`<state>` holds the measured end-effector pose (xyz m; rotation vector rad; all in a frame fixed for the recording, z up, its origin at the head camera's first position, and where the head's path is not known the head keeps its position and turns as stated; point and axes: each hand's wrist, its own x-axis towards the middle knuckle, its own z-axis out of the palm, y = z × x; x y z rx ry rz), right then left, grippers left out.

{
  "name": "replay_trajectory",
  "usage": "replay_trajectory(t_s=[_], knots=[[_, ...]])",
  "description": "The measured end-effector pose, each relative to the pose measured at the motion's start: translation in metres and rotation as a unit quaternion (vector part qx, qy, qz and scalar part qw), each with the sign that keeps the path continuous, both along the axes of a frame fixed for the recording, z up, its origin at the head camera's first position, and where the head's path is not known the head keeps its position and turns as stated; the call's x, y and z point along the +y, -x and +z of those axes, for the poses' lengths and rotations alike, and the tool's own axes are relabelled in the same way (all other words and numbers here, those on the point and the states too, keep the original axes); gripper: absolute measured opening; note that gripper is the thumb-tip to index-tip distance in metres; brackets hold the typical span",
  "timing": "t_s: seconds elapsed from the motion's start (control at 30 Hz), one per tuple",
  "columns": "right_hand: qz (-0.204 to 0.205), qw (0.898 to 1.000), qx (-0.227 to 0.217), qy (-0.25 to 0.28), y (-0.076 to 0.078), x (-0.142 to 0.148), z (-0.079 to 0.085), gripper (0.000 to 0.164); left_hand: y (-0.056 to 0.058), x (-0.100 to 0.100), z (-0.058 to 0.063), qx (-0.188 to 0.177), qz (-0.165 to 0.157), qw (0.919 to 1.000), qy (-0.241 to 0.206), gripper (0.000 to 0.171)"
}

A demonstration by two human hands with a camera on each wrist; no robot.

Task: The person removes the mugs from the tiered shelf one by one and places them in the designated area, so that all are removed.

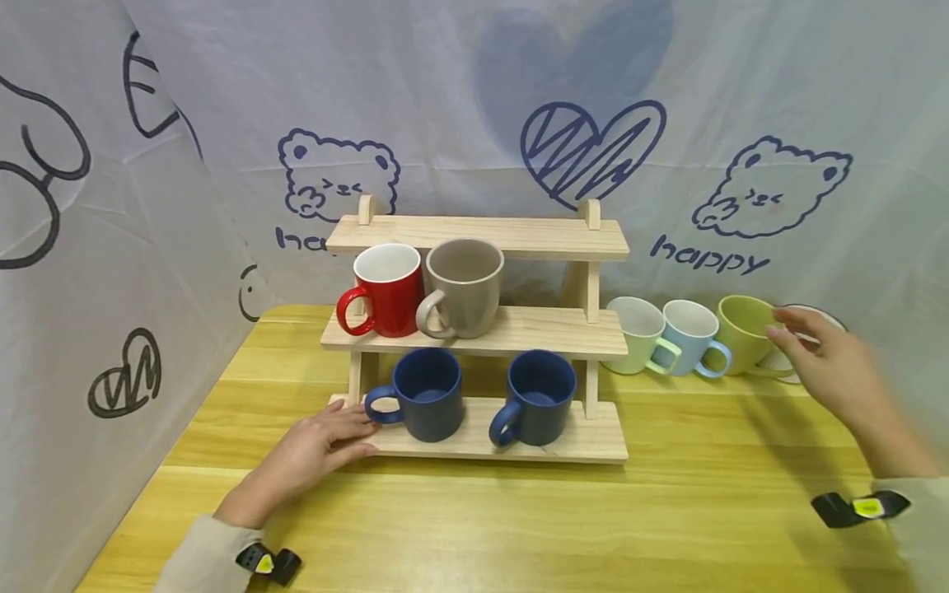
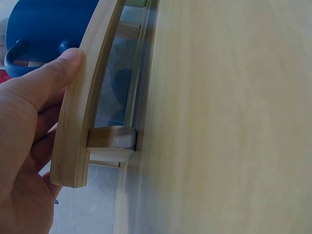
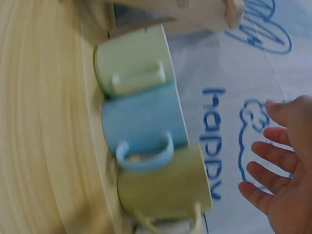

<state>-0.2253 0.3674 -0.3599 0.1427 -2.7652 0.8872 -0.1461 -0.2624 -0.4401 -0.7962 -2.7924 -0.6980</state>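
Observation:
At the left end of the three-tier wooden shelf (image 1: 474, 445), my left hand (image 1: 322, 436) holds the bottom board. In the left wrist view its thumb (image 2: 68, 58) lies at the board's front edge, the other fingers partly hidden behind. Two navy mugs (image 1: 428, 395) stand on that board, one close to the fingertips. My right hand (image 1: 838, 366), fingers spread and holding nothing, hovers near the olive-green mug (image 1: 741, 329). The hand partly covers a white mug (image 1: 782, 362) with a dark rim. In the right wrist view the fingers are apart from the mugs.
A red mug (image 1: 400, 301) and a taupe mug (image 1: 474, 292) share the middle tier. Right of the shelf, a pale green mug (image 1: 630, 338) and a light blue mug (image 1: 685, 333) stand in the row on the wooden table (image 1: 519, 527). A printed curtain (image 1: 460, 99) hangs behind.

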Motion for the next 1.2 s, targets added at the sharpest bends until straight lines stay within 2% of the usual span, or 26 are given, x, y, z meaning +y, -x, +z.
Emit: replay_trajectory(t_s=[0.27, 0.37, 0.47, 0.63, 0.73, 1.2], knots=[[0.047, 0.999, 0.011, 0.007, -0.003, -0.045, 0.002, 0.052, -0.001, 0.0, 0.0, -0.003, -0.002, 1.0, -0.002, 0.031], [0.067, 0.998, 0.015, -0.006, -0.005, -0.062, 0.005, 0.052, 0.0, 0.001, 0.0, -0.002, -0.003, 1.0, -0.002, 0.031], [0.091, 0.994, 0.04, -0.034, -0.008, -0.079, 0.008, 0.05, 0.0, 0.001, 0.001, -0.004, -0.002, 1.0, -0.003, 0.031], [0.131, 0.984, 0.1, -0.067, -0.01, -0.11, 0.013, 0.046, 0.0, 0.0, 0.002, -0.01, 0.0, 1.0, 0.0, 0.031], [0.152, 0.977, 0.122, -0.082, -0.011, -0.127, 0.016, 0.048, 0.0, 0.0, 0.001, -0.011, 0.001, 0.9999, 0.0, 0.032], [0.264, 0.944, 0.172, -0.093, -0.017, -0.2, 0.03, 0.051, -0.001, 0.0, 0.002, -0.016, 0.001, 0.9999, 0.001, 0.032]])
